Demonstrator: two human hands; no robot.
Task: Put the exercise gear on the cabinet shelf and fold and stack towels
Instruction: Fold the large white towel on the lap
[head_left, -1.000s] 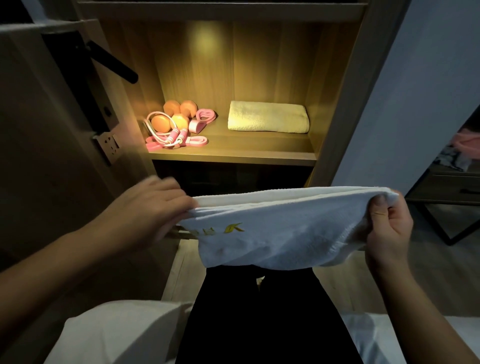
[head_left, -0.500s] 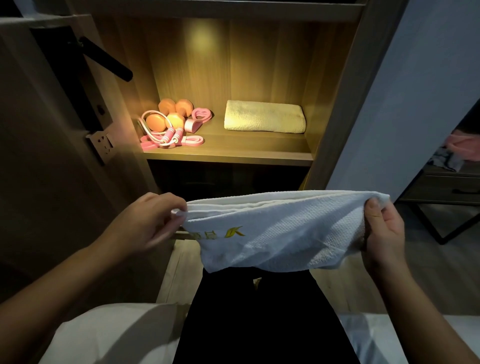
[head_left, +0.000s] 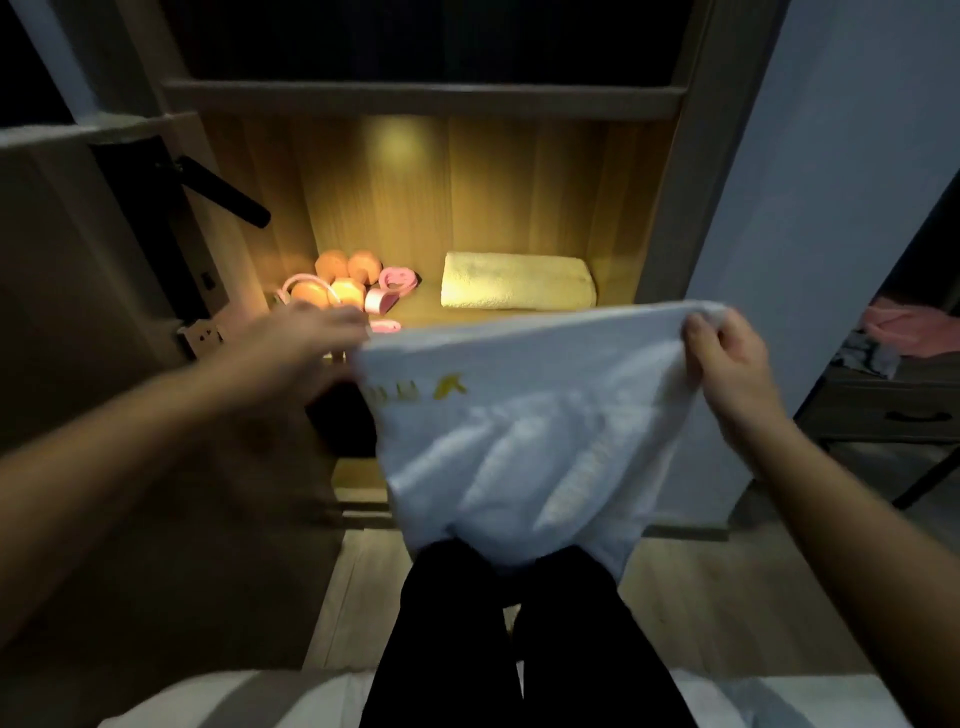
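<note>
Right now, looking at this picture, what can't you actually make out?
Head view only.
- Yellow print on the white towel: motion blur, unreadable.
- Left hand: blurred; it holds the towel corner, but single fingers cannot be told apart.
- Exercise gear: front part hidden behind the left hand and towel.
- Upper compartment: too dark to see inside.

The white towel (head_left: 519, 441) hangs spread; yellow towel (head_left: 517, 280) (folded) lies near pink-orange gear (head_left: 343, 285).
</note>
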